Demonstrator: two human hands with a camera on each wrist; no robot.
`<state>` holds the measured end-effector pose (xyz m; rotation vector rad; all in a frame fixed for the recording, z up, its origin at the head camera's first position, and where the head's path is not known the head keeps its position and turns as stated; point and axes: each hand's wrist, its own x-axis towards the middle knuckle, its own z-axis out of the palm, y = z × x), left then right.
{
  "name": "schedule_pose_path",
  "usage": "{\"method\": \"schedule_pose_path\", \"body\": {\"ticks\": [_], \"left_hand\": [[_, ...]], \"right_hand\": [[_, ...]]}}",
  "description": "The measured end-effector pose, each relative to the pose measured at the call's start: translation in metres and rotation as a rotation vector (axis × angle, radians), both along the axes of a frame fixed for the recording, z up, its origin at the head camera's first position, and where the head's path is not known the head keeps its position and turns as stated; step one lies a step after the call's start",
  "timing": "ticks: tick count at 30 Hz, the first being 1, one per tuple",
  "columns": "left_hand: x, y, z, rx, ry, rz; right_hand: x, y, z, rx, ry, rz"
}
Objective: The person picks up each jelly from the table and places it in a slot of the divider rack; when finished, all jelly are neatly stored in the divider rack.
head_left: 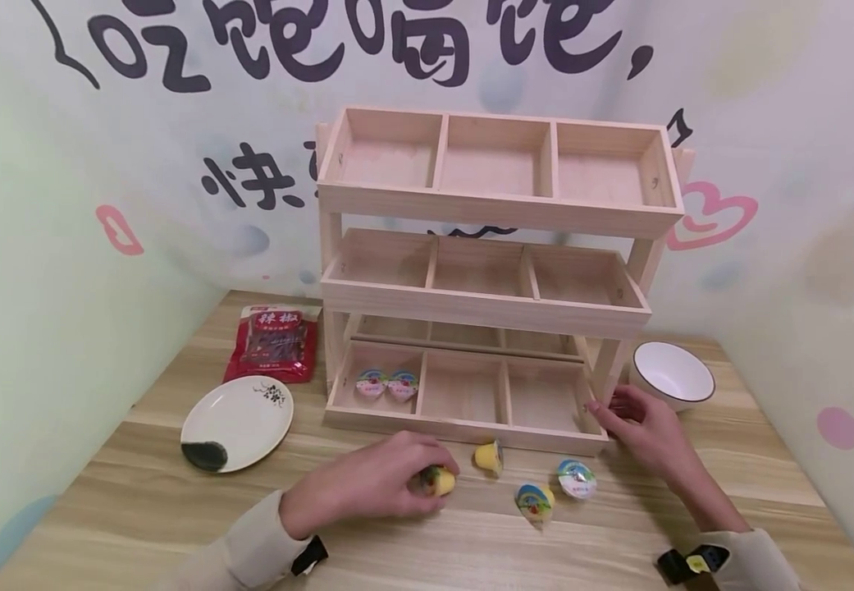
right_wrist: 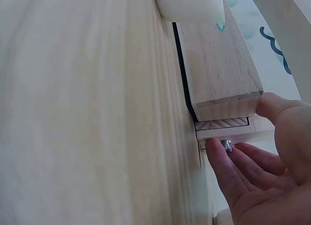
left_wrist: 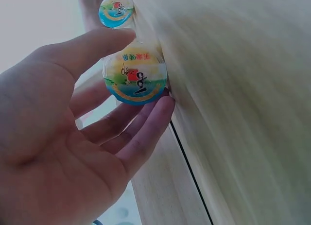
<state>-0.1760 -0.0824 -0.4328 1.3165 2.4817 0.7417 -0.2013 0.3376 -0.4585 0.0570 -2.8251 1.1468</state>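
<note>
My left hand [head_left: 378, 476] holds a small yellow jelly cup [head_left: 442, 482] by thumb and fingers, low over the table in front of the rack. Its printed round lid faces the left wrist camera, where the jelly cup [left_wrist: 136, 79] sits between thumb and fingertips. My right hand [head_left: 651, 431] grips the right end of the bottom tier of a wooden three-tier rack [head_left: 471, 423]. In the right wrist view, fingers lie beside a metal bolt [right_wrist: 226, 145] there. Three loose jelly cups [head_left: 487, 458] lie before the rack. Two more jelly cups [head_left: 372, 384] sit in the bottom left compartment.
On the left, a white plate [head_left: 249, 419] with a dark patch lies before a red food packet [head_left: 276, 345]. A white bowl [head_left: 672, 373] stands right of the rack, close to my right hand. Behind hangs a printed cloth [head_left: 198, 148].
</note>
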Motion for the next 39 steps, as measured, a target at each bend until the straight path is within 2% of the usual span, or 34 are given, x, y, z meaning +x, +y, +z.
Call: {"method": "schedule_pose_path", "body": {"ticks": [6, 12, 17, 23, 32, 39], "left_hand": [[0.001, 0.0, -0.001, -0.017, 0.025, 0.03], [0.001, 0.0, 0.001, 0.047, 0.067, 0.079], [0.0, 0.001, 0.004, 0.081, 0.082, 0.077], [-0.001, 0.001, 0.009, 0.061, 0.16, 0.085], [-0.011, 0.004, 0.013, 0.121, 0.166, 0.064], [-0.024, 0.004, 0.019, 0.191, 0.252, 0.053]], "right_hand": [[0.0, -0.001, -0.001, -0.002, -0.018, -0.002], [0.001, -0.002, -0.001, -0.003, -0.019, 0.0], [0.0, -0.001, -0.001, -0.003, -0.016, 0.003], [0.0, -0.001, -0.001, -0.003, -0.013, 0.002], [-0.001, 0.001, -0.003, 0.003, -0.007, 0.002], [-0.002, 0.002, -0.003, -0.004, -0.007, 0.003]]}}
